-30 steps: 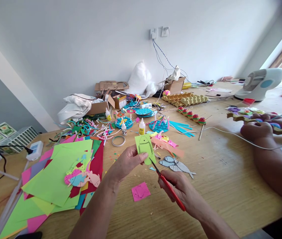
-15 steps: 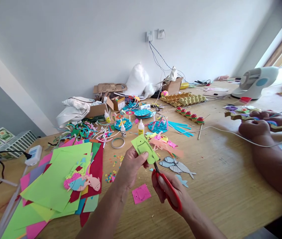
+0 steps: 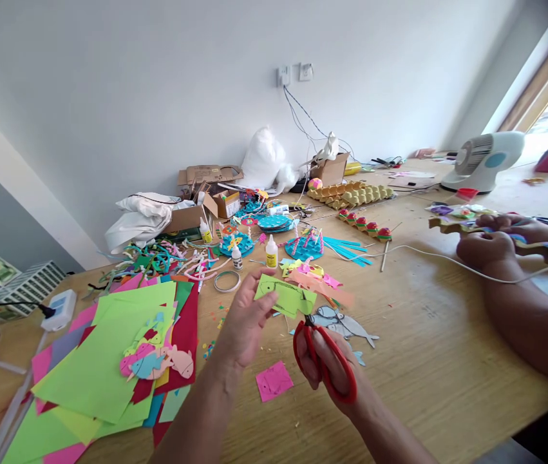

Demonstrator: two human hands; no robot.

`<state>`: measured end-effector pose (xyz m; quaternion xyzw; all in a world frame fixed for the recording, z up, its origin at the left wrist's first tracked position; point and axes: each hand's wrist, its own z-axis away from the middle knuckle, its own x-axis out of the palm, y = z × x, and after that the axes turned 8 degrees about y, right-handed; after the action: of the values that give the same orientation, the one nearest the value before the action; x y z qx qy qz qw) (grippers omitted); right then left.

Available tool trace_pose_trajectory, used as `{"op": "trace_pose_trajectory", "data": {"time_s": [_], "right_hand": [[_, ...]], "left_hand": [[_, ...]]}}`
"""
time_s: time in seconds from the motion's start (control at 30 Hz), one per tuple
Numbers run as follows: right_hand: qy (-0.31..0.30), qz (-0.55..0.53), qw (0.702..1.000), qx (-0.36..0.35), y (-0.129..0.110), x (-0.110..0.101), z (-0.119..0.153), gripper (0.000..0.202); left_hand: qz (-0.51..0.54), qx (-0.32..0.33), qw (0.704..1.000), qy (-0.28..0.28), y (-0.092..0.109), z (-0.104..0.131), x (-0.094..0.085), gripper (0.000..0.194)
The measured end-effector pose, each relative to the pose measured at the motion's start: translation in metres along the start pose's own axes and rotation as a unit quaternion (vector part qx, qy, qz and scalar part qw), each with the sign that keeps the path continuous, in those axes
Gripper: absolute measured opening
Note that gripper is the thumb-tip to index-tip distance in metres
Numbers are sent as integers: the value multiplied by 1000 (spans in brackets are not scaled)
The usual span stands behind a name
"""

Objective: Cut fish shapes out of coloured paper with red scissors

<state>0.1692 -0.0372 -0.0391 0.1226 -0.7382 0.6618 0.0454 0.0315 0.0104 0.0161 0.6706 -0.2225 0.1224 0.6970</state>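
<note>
Between the thumb and fingers of my left hand is a piece of lime-green paper with a fish outline drawn on it. My right hand is closed around the handles of red scissors. Their blades meet the lower right end of the green paper and are mostly hidden by it. Below my hands lies a pink paper square with lines drawn on it. Grey paper fish rest to the right, partly behind the scissors.
Coloured paper sheets topped with cut paper fish lie at left. Glue bottles, a tape roll and blue craft pieces stand behind. A white cable crosses toward another person's hands at right.
The green paper has turned to lie more level, its drawn fish now lengthwise. The scissors have tilted more upright, with their handles spread wider. The view has shifted slightly.
</note>
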Motion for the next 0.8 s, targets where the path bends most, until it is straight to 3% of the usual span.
{"op": "trace_pose_trajectory", "data": {"time_s": [0.1, 0.2, 0.3, 0.47, 0.8], "right_hand": [[-17, 29, 999, 6, -5, -5, 0, 46], [-41, 54, 998, 9, -8, -9, -1, 47], [-56, 65, 996, 26, -8, -11, -2, 47], [-75, 85, 993, 44, -9, -9, -1, 48], [-87, 106, 990, 39, -10, -10, 0, 49]], "left_hand": [[-20, 6, 999, -36, 13, -3, -14, 30], [-125, -2, 991, -55, 23, -3, -21, 23], [-219, -20, 971, -95, 27, -1, -22, 20], [-256, -40, 955, -147, 25, 0, -19, 17], [-305, -8, 943, -131, 15, -1, -14, 16]]}}
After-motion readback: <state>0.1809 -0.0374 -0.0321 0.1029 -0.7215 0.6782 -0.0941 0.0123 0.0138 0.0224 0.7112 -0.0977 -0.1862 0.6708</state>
